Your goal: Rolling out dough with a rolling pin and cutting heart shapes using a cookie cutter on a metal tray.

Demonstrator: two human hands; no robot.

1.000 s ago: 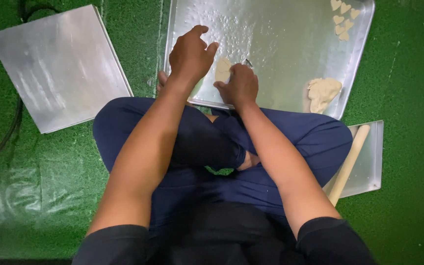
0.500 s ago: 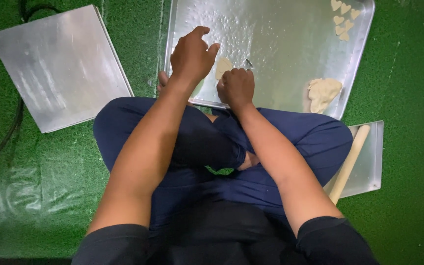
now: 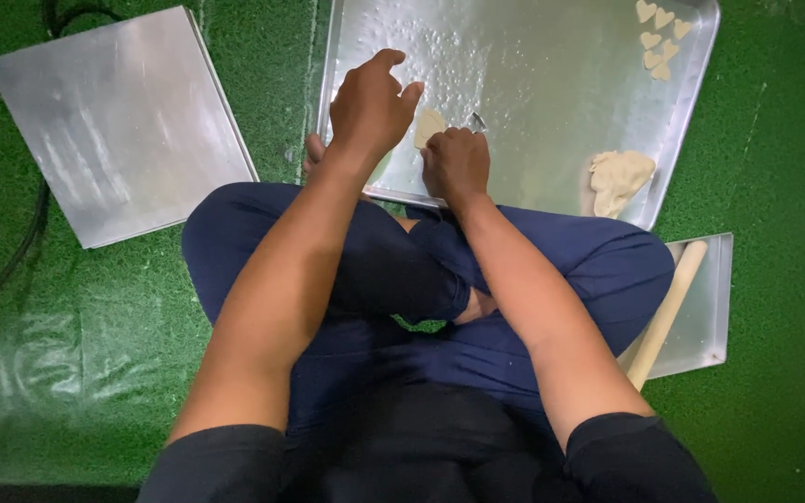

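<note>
The right hand (image 3: pixel 457 163) is fisted, its fingers closed on what looks like a small metal cutter (image 3: pixel 477 121), set against the right edge of a small flat dough piece (image 3: pixel 429 126) near the front edge of the large metal tray (image 3: pixel 552 84); the left hand (image 3: pixel 370 104) hovers over the dough's left side, fingers loosely spread, gripping nothing. Risk: the thin dough could tear or stick to the tray if the cutter drags sideways; an off-centre press would clip the shape. Against the earlier frames, both hands keep nearly the same places; the left hand's fingers have shifted slightly; the dough lump (image 3: pixel 619 177) and heart-shaped cutouts (image 3: pixel 659 37) lie unchanged.
</note>
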